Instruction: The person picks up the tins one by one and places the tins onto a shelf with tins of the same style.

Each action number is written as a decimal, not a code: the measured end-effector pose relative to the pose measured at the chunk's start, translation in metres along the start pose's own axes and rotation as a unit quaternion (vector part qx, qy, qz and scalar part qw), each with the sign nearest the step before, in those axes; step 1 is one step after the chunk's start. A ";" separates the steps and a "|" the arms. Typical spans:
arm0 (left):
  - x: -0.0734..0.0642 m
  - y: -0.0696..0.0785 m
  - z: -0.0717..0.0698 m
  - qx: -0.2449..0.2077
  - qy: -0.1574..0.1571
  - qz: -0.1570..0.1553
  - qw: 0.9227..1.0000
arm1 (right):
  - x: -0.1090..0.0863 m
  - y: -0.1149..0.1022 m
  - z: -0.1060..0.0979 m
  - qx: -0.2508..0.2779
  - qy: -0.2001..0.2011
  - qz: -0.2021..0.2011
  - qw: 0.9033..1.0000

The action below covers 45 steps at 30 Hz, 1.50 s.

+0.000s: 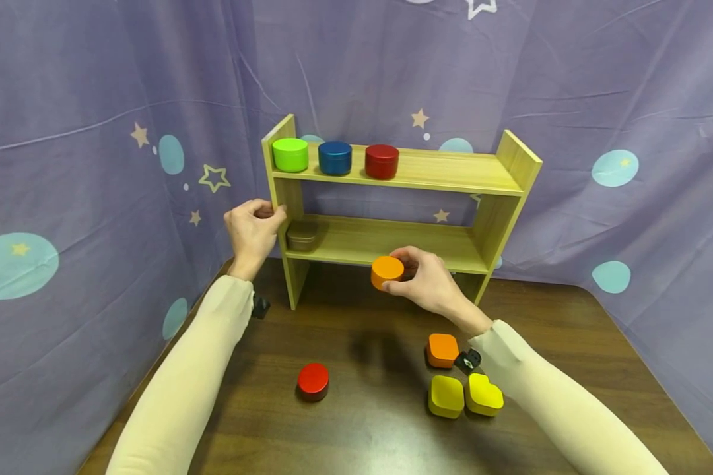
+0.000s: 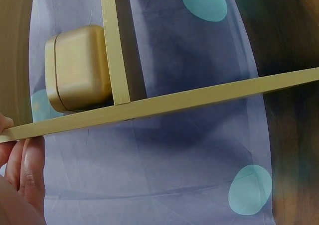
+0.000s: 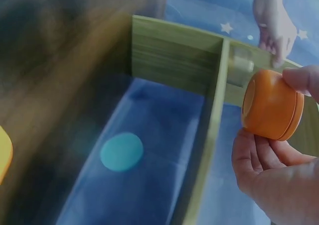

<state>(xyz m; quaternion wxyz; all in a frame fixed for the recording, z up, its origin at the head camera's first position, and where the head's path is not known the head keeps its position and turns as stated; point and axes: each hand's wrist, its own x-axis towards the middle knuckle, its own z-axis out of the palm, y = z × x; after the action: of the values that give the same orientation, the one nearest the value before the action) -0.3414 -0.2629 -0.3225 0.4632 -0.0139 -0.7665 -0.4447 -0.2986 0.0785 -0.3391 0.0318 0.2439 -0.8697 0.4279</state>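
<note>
My right hand holds a round orange tin between thumb and fingers, in front of the lower board of a two-tier wooden shelf. In the right wrist view the orange tin is tipped on its side, its lid seam showing. My left hand pinches the front edge of the shelf's left side panel, with thumb and fingers on opposite faces in the left wrist view. Just inside that panel a gold rounded-square tin sits on the lower board.
Green, blue and dark red round tins line the top board. On the table are a red round tin, an orange square tin, a yellow square tin and a yellow lobed tin. A patterned curtain hangs behind.
</note>
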 end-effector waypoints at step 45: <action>0.001 -0.004 0.001 -0.002 0.000 0.000 1.000 | 0.034 -0.068 -0.123 0.045 0.082 -0.031 0.995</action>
<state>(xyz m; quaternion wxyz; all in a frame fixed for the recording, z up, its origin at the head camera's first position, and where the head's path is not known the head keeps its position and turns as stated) -0.3449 -0.2654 -0.3245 0.4629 -0.0150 -0.7657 -0.4463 -0.3166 0.1235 -0.2024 0.1057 0.2360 -0.8361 0.4839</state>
